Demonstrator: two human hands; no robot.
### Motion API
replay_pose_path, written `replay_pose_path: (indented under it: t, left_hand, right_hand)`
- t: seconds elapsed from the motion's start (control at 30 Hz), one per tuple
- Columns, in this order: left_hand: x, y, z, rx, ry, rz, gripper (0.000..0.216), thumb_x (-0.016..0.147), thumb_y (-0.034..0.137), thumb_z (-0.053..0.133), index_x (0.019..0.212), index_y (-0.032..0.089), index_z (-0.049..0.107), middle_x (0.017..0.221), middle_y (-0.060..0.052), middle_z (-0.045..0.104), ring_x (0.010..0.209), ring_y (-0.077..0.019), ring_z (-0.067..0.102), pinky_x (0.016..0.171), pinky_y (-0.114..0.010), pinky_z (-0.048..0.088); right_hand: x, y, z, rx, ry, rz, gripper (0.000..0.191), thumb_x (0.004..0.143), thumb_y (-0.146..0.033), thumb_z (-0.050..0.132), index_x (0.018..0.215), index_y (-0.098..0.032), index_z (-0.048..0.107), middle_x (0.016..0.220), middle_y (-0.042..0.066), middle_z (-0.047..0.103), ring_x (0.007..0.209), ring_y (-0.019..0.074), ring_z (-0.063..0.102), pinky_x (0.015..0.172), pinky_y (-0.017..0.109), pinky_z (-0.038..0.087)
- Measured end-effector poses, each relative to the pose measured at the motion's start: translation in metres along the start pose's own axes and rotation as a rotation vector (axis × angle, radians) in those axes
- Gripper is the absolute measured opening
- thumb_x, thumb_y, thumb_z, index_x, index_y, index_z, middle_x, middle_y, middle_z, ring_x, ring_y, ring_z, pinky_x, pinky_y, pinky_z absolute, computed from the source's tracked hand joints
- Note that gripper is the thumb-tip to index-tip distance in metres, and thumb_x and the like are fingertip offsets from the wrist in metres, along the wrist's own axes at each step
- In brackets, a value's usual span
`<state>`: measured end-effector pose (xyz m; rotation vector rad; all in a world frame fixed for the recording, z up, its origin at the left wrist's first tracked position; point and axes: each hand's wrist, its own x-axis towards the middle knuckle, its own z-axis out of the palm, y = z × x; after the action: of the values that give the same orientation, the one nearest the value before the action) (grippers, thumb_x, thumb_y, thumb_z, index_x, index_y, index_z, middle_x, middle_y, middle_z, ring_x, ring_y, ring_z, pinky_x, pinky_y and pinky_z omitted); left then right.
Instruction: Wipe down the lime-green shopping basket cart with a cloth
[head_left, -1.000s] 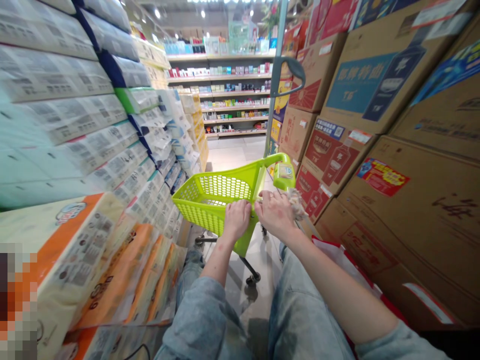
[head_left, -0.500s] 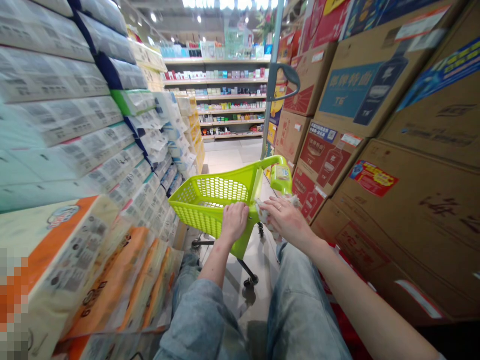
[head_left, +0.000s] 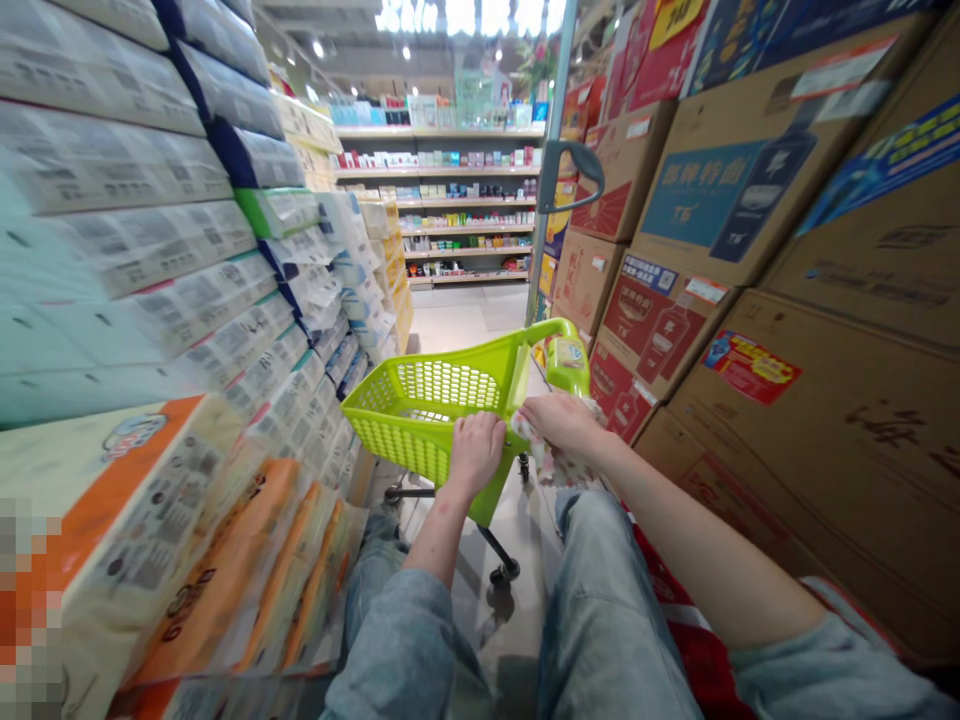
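A lime-green shopping cart (head_left: pixel 420 440) with a perforated basket stands in front of my knees, on dark legs with casters. My left hand (head_left: pixel 478 450) is closed over the near rim of its basket. Pressed against the cart's handle end is a whitish patterned cloth (head_left: pixel 551 460), bunched under my right hand (head_left: pixel 562 422). The right fingers are bent over the cloth and partly hidden. A raised green handle part (head_left: pixel 568 362) with a small label sits just beyond the right hand.
Stacked paper packs (head_left: pixel 172 240) line the left side, with orange-wrapped packs (head_left: pixel 210 570) low at the near left. Cardboard cartons (head_left: pixel 765 440) rise on the right. A grey post handle (head_left: pixel 571 175) stands by them. Stocked shelves (head_left: pixel 469 200) are at the back.
My right hand has shifted slightly left along the cart's handle end with the cloth, its wrist and forearm turning. More of the cloth hangs below it. My left hand stays on the rim.
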<state>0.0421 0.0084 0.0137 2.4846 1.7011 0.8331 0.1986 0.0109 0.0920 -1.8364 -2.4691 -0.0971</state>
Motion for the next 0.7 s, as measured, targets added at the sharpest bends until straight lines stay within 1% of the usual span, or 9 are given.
replay_pose_path:
  t: [0.1, 0.17, 0.23, 0.3, 0.37, 0.4, 0.53, 0.6, 0.7]
  left_hand:
    - [0.000, 0.000, -0.001, 0.008, -0.004, 0.008, 0.035, 0.097, 0.034, 0.022, 0.092, 0.020, 0.054, 0.091, -0.004, 0.059, 0.090, -0.0184, 0.050, 0.086, -0.035, 0.032]
    - [-0.001, 0.000, -0.001, 0.017, -0.001, 0.014, 0.034, 0.097, 0.033, 0.022, 0.091, 0.020, 0.053, 0.090, -0.004, 0.058, 0.090, -0.0184, 0.050, 0.086, -0.035, 0.032]
    - [-0.002, 0.002, -0.001, 0.017, 0.001, 0.021, 0.034, 0.097, 0.033, 0.022, 0.091, 0.020, 0.053, 0.089, -0.003, 0.058, 0.090, -0.0183, 0.049, 0.086, -0.035, 0.032]
    - [-0.003, 0.003, -0.002, 0.006, -0.005, 0.022, 0.034, 0.097, 0.033, 0.022, 0.090, 0.021, 0.053, 0.088, -0.003, 0.058, 0.089, -0.0180, 0.049, 0.087, -0.035, 0.032]
    - [-0.003, 0.005, -0.002, -0.007, -0.017, 0.019, 0.034, 0.097, 0.034, 0.022, 0.090, 0.021, 0.053, 0.088, -0.003, 0.058, 0.088, -0.0177, 0.050, 0.087, -0.035, 0.033]
    - [-0.003, 0.006, -0.001, -0.012, -0.023, 0.021, 0.034, 0.097, 0.034, 0.022, 0.091, 0.021, 0.053, 0.089, -0.003, 0.058, 0.089, -0.0178, 0.050, 0.087, -0.036, 0.033]
    - [-0.003, 0.010, 0.001, -0.024, -0.046, 0.045, 0.032, 0.097, 0.034, 0.023, 0.094, 0.021, 0.053, 0.091, -0.003, 0.059, 0.091, -0.0184, 0.050, 0.089, -0.037, 0.032]
    - [-0.004, 0.013, 0.002, -0.030, -0.047, 0.051, 0.032, 0.097, 0.035, 0.023, 0.094, 0.021, 0.052, 0.093, -0.004, 0.059, 0.092, -0.0187, 0.050, 0.089, -0.038, 0.032]
    - [-0.004, 0.016, 0.003, -0.046, -0.046, 0.057, 0.032, 0.096, 0.036, 0.024, 0.093, 0.021, 0.052, 0.093, -0.004, 0.060, 0.093, -0.0194, 0.051, 0.088, -0.038, 0.033]
  right_hand:
    - [0.023, 0.007, -0.010, 0.053, 0.026, 0.076, 0.033, 0.091, -0.031, 0.040, 0.086, -0.015, 0.068, 0.092, 0.014, 0.070, 0.084, 0.0218, 0.065, 0.066, 0.027, 0.041]
    - [0.042, 0.013, -0.017, 0.099, 0.157, 0.193, 0.032, 0.091, -0.030, 0.039, 0.100, -0.013, 0.065, 0.093, 0.016, 0.070, 0.084, 0.0225, 0.065, 0.069, 0.028, 0.042]
    - [0.060, 0.018, -0.022, 0.158, 0.341, 0.262, 0.034, 0.091, -0.028, 0.041, 0.117, -0.011, 0.055, 0.097, 0.016, 0.068, 0.087, 0.0225, 0.065, 0.073, 0.029, 0.044]
    - [0.075, 0.021, -0.021, 0.209, 0.520, 0.224, 0.040, 0.090, -0.024, 0.042, 0.128, -0.011, 0.045, 0.109, 0.016, 0.064, 0.097, 0.0223, 0.061, 0.080, 0.029, 0.044]
    - [0.084, 0.021, -0.014, 0.247, 0.584, 0.130, 0.043, 0.087, -0.018, 0.044, 0.130, -0.011, 0.043, 0.120, 0.016, 0.059, 0.107, 0.0211, 0.057, 0.086, 0.029, 0.043]
    - [0.086, 0.021, -0.008, 0.262, 0.518, 0.091, 0.042, 0.086, -0.017, 0.045, 0.127, -0.011, 0.046, 0.121, 0.016, 0.058, 0.107, 0.0204, 0.056, 0.087, 0.028, 0.043]
    - [0.076, 0.016, 0.016, 0.299, -0.018, -0.058, 0.021, 0.080, -0.019, 0.056, 0.097, -0.016, 0.068, 0.094, 0.007, 0.069, 0.085, 0.0162, 0.062, 0.077, 0.024, 0.045]
    - [0.066, 0.016, 0.023, 0.298, -0.096, -0.157, 0.017, 0.080, -0.020, 0.057, 0.089, -0.020, 0.071, 0.087, 0.003, 0.070, 0.084, 0.0157, 0.062, 0.079, 0.024, 0.044]
    - [0.055, 0.021, 0.026, 0.352, -0.068, -0.241, 0.027, 0.083, -0.015, 0.049, 0.100, -0.021, 0.069, 0.091, 0.003, 0.070, 0.090, 0.0156, 0.061, 0.083, 0.025, 0.044]
